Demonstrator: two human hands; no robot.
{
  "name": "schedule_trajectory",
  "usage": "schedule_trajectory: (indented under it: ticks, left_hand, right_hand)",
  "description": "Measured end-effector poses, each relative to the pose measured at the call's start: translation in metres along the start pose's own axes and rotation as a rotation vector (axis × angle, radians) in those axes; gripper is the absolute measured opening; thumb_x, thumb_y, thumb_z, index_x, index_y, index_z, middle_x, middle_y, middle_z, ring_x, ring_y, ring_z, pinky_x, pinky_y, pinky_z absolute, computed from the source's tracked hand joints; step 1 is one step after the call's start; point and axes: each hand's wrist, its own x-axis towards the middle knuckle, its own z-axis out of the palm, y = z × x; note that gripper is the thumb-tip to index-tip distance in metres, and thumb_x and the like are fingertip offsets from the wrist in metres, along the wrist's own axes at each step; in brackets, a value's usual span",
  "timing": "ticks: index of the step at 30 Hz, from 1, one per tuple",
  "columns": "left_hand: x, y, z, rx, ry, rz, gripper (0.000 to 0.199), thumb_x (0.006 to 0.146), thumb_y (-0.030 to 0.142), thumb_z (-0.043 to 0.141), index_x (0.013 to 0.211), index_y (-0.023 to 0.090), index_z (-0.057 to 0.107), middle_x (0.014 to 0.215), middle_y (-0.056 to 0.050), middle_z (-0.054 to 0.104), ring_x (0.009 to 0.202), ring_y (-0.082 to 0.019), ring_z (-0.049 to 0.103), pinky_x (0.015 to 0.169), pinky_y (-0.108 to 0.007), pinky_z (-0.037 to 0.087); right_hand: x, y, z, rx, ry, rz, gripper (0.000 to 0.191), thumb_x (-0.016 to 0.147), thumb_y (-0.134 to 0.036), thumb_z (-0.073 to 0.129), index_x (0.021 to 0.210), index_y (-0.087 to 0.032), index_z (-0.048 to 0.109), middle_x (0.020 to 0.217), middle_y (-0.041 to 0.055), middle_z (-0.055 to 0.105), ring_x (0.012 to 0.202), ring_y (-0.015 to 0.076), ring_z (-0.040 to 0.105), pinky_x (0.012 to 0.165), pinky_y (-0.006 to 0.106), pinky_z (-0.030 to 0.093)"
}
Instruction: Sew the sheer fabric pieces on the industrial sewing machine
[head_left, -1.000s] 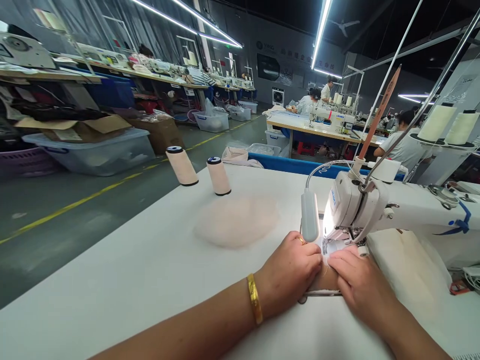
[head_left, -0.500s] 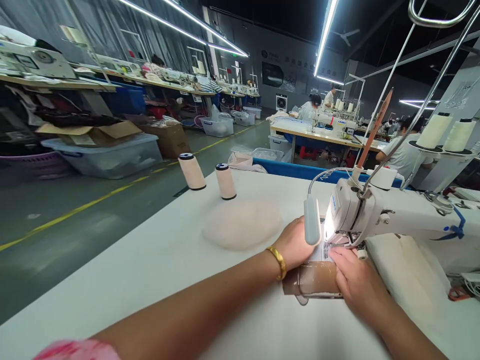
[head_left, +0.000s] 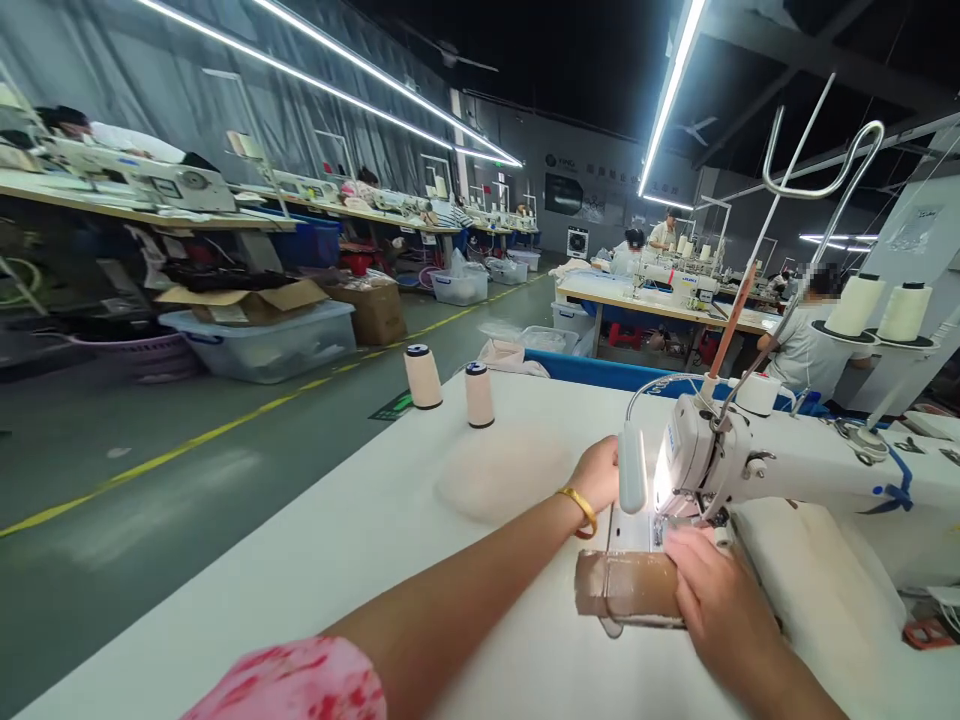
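A white sewing machine (head_left: 694, 455) stands at the right, its needle area lit. My left hand (head_left: 598, 475), with a gold bangle on the wrist, is left of the needle beside the grey lamp (head_left: 632, 470). Its fingers are curled and partly hidden by that lamp. My right hand (head_left: 720, 595) lies at the presser foot (head_left: 659, 529), fingers together and bent, the tips close to the foot. What either hand pinches is too small or hidden to tell. Brown tape (head_left: 634, 583) covers the plate in front of the foot. Pale cloth (head_left: 817, 560) lies under the machine arm.
Two pale pink thread cones (head_left: 424, 378) stand at the table's far left edge. A round pale patch (head_left: 506, 475) lies on the white tabletop (head_left: 360, 590). A thread stand with cream cones (head_left: 857, 305) rises at right. Other people sit at machines farther back.
The view has shifted, so the scene sits lower and farther right. My left hand has drawn away from the presser foot toward the far left. My right hand stays beside the foot.
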Motion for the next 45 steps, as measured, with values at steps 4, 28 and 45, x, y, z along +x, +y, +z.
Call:
schedule_trajectory:
  ticks: [4, 28, 45]
  left_hand:
    - [-0.029, 0.006, -0.043, -0.015, -0.015, -0.015, 0.011, 0.09, 0.012, 0.051, 0.091, 0.016, 0.062, 0.069, 0.004, 0.054, 0.068, -0.014, 0.055, 0.065, -0.025, 0.044]
    - [-0.088, -0.027, -0.18, -0.093, -0.035, -0.041, 0.032, 0.08, 0.042, 0.048, 0.093, 0.017, 0.063, 0.059, 0.005, 0.047, 0.06, -0.015, 0.043, 0.061, -0.026, 0.036]
    - [-0.017, -0.088, -0.173, 0.626, 0.378, -0.049, 0.021, 0.095, 0.022, 0.046, 0.099, 0.017, 0.066, 0.095, -0.015, 0.072, 0.087, -0.033, 0.068, 0.075, -0.04, 0.048]
  right_hand:
    - [0.003, -0.011, -0.003, 0.166, 0.073, -0.226, 0.039, 0.089, 0.0, 0.043, 0.118, -0.021, 0.059, 0.108, 0.0086, 0.074, 0.1, 0.0235, 0.069, 0.085, 0.038, 0.058]
    - [0.144, -0.098, 0.033, 1.499, -0.294, 0.584, 0.051, 0.064, -0.062, 0.085, 0.073, -0.02, 0.058, 0.076, 0.0011, 0.062, 0.08, 0.0184, 0.064, 0.08, 0.033, 0.051]
    - [0.226, -0.064, 0.11, 0.603, -0.13, 0.773, 0.024, 0.102, -0.039, 0.062, 0.105, -0.016, 0.067, 0.097, 0.003, 0.069, 0.08, 0.0149, 0.067, 0.073, 0.032, 0.058]
